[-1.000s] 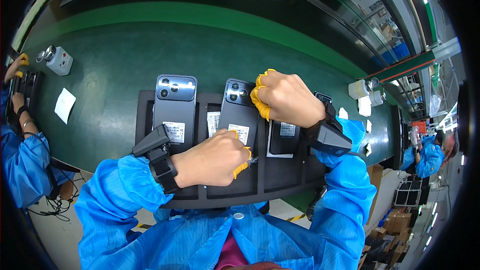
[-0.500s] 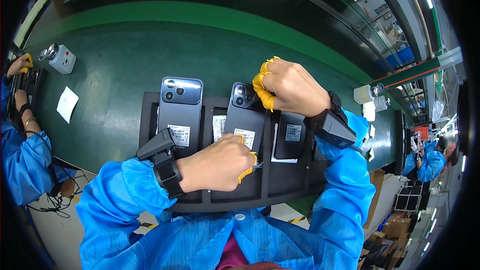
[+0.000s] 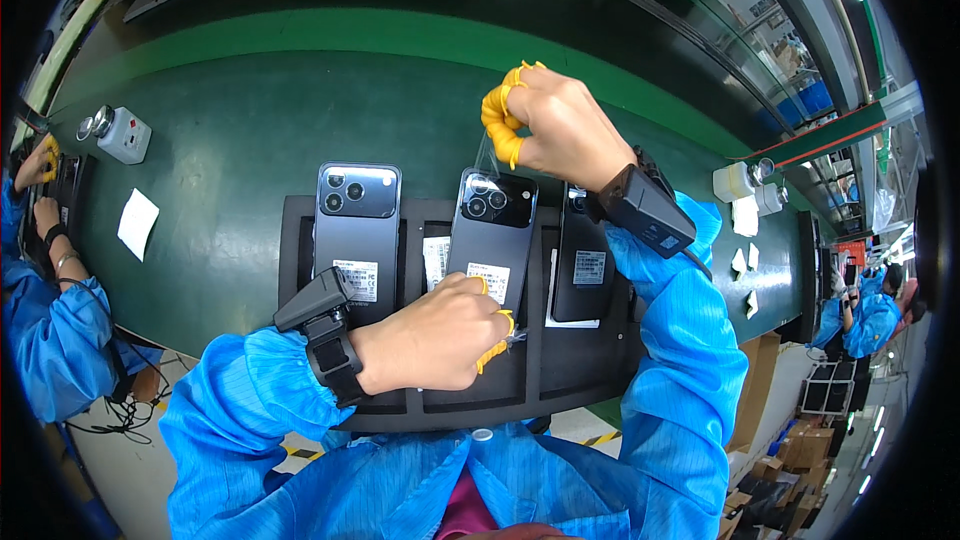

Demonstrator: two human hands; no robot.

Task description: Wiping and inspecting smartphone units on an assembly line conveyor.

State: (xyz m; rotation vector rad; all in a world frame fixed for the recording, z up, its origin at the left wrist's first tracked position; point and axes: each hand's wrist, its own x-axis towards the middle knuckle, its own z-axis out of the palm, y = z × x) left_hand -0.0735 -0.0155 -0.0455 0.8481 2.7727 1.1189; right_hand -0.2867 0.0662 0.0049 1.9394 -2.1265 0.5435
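Observation:
The middle smartphone (image 3: 490,240) leans out of a slot in the black foam tray (image 3: 585,385), its camera block at the far end. My left hand (image 3: 430,335) is closed over its lower end, yellow finger cots on the fingertips; a shiny scrap of film shows by them. Just above the camera block, my right hand (image 3: 565,130) pinches a clear plastic film (image 3: 487,155) that hangs down towards the phone. Whether the film still touches the phone, I cannot tell. Another smartphone (image 3: 357,235) lies to the left, and a darker smartphone (image 3: 580,275) to the right, partly under my right wrist.
A white dispenser bottle (image 3: 125,135) and a white paper (image 3: 138,224) are at the left on the green table (image 3: 240,120). More bottles (image 3: 735,182) and paper scraps (image 3: 752,305) lie at the right. A co-worker's arm (image 3: 45,280) reaches in at the far left.
My right hand has risen away from the middle phone's camera block, up and slightly left, and clear film now shows below it. My left hand stays at the phone's lower end.

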